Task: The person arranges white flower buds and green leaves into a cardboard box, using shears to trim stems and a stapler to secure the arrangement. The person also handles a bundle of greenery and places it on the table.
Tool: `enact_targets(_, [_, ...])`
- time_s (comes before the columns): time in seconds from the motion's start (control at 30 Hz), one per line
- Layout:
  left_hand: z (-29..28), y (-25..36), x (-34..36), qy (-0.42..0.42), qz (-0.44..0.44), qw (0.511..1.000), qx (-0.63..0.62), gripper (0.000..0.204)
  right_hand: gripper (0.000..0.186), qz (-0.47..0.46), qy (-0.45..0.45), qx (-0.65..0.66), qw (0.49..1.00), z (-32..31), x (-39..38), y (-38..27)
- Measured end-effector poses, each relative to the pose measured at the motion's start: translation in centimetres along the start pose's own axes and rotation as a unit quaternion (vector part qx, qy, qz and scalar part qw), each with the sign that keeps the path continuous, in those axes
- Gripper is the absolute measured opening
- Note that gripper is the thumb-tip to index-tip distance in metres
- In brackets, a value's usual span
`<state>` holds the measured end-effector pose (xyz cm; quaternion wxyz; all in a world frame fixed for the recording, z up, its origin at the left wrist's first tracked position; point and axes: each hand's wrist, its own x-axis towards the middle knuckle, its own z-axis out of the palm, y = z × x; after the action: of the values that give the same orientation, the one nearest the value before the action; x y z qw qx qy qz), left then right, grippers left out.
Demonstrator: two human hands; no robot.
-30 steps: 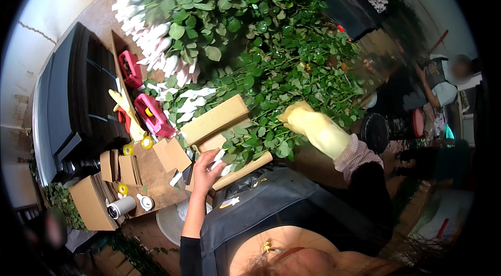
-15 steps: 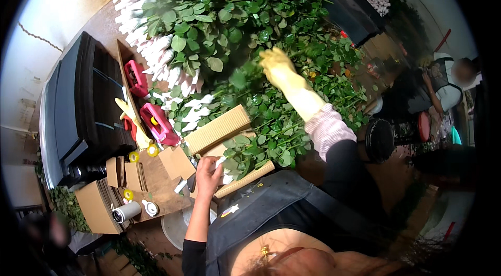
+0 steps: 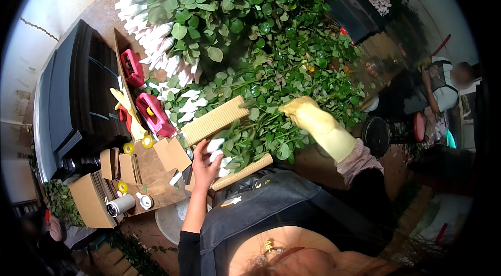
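Note:
My left hand (image 3: 205, 165), bare, is cupped with thumb and fingers apart beside several white-sleeved flower heads (image 3: 215, 145), at the open end of a corrugated cardboard wrap (image 3: 214, 122). My right hand (image 3: 302, 111), in a long yellow rubber glove, is closed around leafy flower stems (image 3: 269, 109) over the right end of the wrap. More leafy stems lie inside the wrap, between its raised far side and its rolled near edge (image 3: 242, 172). Beyond my hands a big heap of leafy stems (image 3: 261, 30) carries white-sleeved heads (image 3: 141, 20) at its left end.
At left stand a pink tape dispenser (image 3: 155, 114), a second pink dispenser (image 3: 132, 68), yellow gloves (image 3: 128, 109), tape rolls (image 3: 128, 148), cardboard pieces (image 3: 172, 155), a grey cylinder (image 3: 121, 205) and stacked dark sheets (image 3: 78, 103). A person (image 3: 443, 88) sits at far right.
My gloved right hand has come nearer and to the right, bringing stems from the heap to the wrap. The left hand has shifted slightly up, its fingers spreading at the white-sleeved heads.

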<state>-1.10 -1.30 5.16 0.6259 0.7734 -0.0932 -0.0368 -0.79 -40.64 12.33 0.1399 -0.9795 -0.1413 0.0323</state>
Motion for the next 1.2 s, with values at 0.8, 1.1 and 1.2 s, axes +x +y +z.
enact_targets(0.8, [-1.0,1.9,0.6,-0.061,0.035,0.977,0.2,0.052,0.038,-0.069,0.249,0.066,0.964,-4.4,12.2,2.1])
enact_targets(1.1, [-0.8,0.8,0.8,-0.064,0.069,0.983,0.16,0.049,0.041,-0.157,0.158,0.007,0.975,-4.2,1.4,-2.9])
enact_targets(1.2, [-0.9,0.9,0.9,-0.082,0.029,0.983,0.165,0.053,0.049,-0.084,0.031,0.014,0.996,2.2,-0.8,-0.6])
